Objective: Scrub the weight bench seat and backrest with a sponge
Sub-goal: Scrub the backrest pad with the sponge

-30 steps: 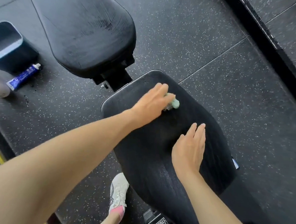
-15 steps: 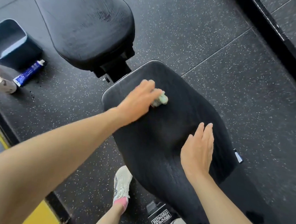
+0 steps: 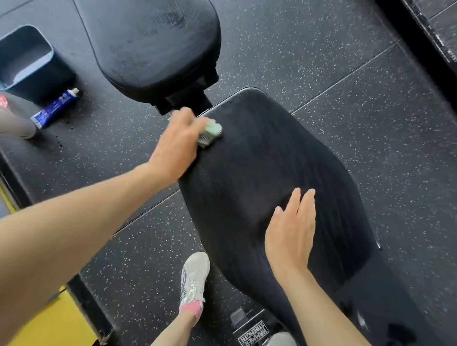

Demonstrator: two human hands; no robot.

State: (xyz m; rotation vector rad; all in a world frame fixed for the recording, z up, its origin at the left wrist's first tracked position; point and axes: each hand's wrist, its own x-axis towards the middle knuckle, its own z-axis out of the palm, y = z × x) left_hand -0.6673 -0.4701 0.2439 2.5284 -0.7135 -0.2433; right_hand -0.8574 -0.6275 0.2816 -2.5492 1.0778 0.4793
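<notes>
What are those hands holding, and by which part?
The left hand holds a pale green sponge from above, covering its near end. The right hand lies flat on the seat, holding nothing.

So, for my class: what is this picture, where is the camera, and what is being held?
The camera sits on a person's head, looking down at their own bare hands; there is no machine. The left hand grips a pale green sponge on the black bench seat, near its far end. The right hand lies flat on the seat, holding nothing. Beyond is the backrest. On the floor to the left are a blue tube and a dark bin.
</notes>
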